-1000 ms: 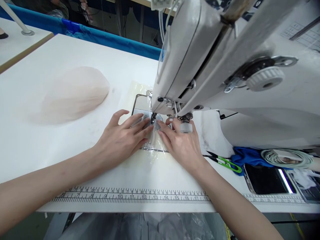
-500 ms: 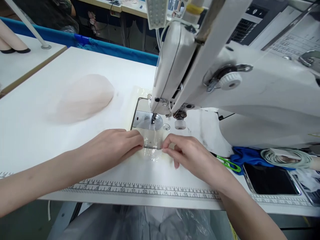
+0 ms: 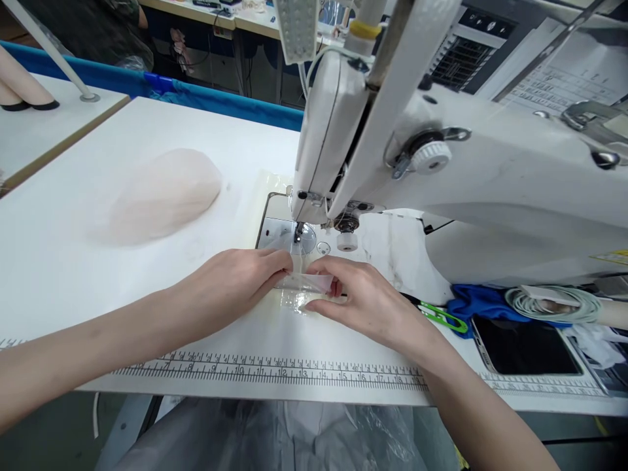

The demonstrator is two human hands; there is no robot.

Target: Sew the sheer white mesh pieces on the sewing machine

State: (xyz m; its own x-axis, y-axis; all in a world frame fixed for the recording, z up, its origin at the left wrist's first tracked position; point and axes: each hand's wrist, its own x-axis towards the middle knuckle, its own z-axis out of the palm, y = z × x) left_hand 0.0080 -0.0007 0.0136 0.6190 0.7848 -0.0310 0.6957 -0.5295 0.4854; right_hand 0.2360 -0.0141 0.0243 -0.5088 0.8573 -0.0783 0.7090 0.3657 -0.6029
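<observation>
A small piece of sheer, pale fabric (image 3: 314,282) lies in front of the sewing machine's presser foot (image 3: 298,230). My left hand (image 3: 245,275) is closed in a pinch on its left side, the fingertips low over the metal plate. At the other end, my right hand (image 3: 367,294) has its thumb and forefinger spread apart. The fabric's raised right end touches the curled fingers between them. How far the fabric runs under the left fingers is hidden. The white sewing machine head (image 3: 324,137) stands just beyond both hands.
A sheer beige fabric piece (image 3: 171,193) lies to the left on the white table. On the right are green-handled snips (image 3: 444,317), blue cloth (image 3: 466,304), a phone (image 3: 527,347) and a coiled pale cord (image 3: 552,304). A printed ruler (image 3: 275,371) runs along the front edge.
My right hand has gone from a pinch to thumb and forefinger apart, and the fabric's right end has come up. My left hand has shifted slightly right, towards it.
</observation>
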